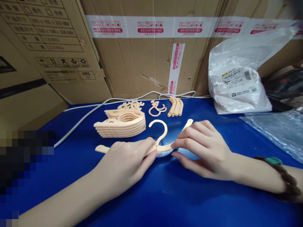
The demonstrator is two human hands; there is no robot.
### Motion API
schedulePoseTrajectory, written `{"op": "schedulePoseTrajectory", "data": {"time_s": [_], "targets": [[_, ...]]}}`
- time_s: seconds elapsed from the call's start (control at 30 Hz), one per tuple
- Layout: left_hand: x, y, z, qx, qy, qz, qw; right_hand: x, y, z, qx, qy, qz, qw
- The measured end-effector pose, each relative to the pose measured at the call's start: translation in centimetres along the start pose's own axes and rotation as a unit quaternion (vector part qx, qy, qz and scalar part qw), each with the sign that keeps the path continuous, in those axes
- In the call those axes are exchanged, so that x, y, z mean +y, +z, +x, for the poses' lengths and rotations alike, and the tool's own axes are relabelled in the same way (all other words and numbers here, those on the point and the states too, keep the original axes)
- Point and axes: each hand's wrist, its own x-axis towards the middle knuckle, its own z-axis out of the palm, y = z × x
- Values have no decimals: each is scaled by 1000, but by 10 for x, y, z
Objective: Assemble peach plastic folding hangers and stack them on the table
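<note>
Cardboard boxes [142, 60] fill the top of the frame behind a blue table [151, 201]. At the centre, a cream hanger [164, 148] is pinched by the left hand [127, 157] beside its hook. The right hand [208, 148] rests curved fingers on the hanger's right arm, thumb slightly parted from them. Left of centre sits a stack of hangers [124, 127]; at upper right, a white bag [236, 78].

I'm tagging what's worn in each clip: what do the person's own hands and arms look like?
The left hand and right hand are ungloved, with no sleeve visible. The right forearm wears a dark brown, bunched band with a teal-green piece.
</note>
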Motion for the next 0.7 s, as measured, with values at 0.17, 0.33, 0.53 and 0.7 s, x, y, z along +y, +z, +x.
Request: {"op": "schedulePoseTrajectory", "data": {"time_s": [0.17,0.33,0.53,0.7], "targets": [[-1,2,-1,16,14,-2,1000,-3,3,-2,-12,-23,43,999],[-3,6,-3,38,34,-8,999,1,9,-2,-9,12,60,998],[-3,5,-1,35,38,1,999,2,10,-1,-40,32,58,997],[-1,5,-1,25,41,10,999,2,10,-2,-54,41,59,996]]}}
